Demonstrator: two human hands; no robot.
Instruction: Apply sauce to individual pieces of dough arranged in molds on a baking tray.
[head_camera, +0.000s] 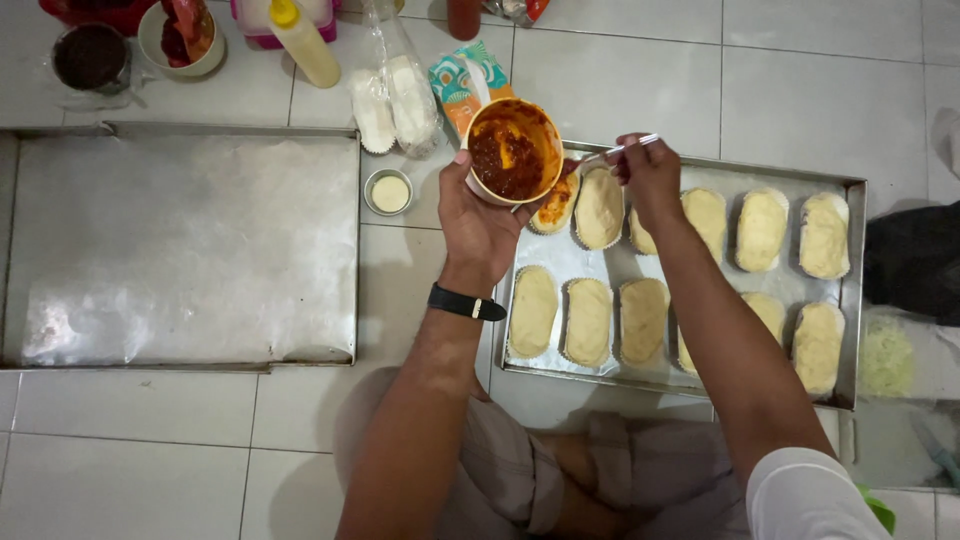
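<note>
White tile floor (640, 90); L hand (480, 225) grips sauce cup (513, 150), R hand (650, 175) pinches spoon (620, 150) over dough tray (855, 250).

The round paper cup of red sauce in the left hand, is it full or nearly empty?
Partly full: the round paper cup, held by the left hand, shows chunky red sauce covering its bottom, with smeared inner wall above.

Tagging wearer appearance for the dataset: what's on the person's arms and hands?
Both hands are bare, no gloves. The left hand has a black wristband, likely a watch strap, on the wrist; the forearm is uncovered. The right hand wears nothing visible; a white short sleeve shows at the upper arm. No rings discernible on the fingers.
</note>
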